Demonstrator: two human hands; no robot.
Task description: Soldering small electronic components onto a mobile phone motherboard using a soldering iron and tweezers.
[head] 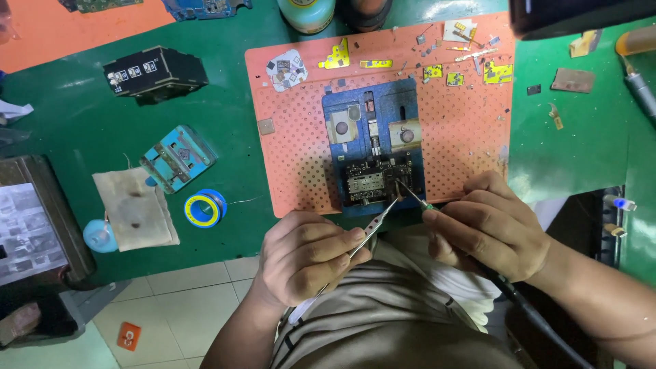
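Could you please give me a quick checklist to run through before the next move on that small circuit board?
1. Circuit board seated in the blue holder on the orange mat: ok.
2. Left hand gripping the tweezers, tips at the board's lower edge: ok.
3. Right hand holding the fine-tipped tool, tip on the board: ok.
4. The two tips apart, not crossing: cannot tell, they meet closely.
5. Loose parts at the mat's far edge, apart from the hands: ok.
6. Solder spool within reach on the green table: ok.
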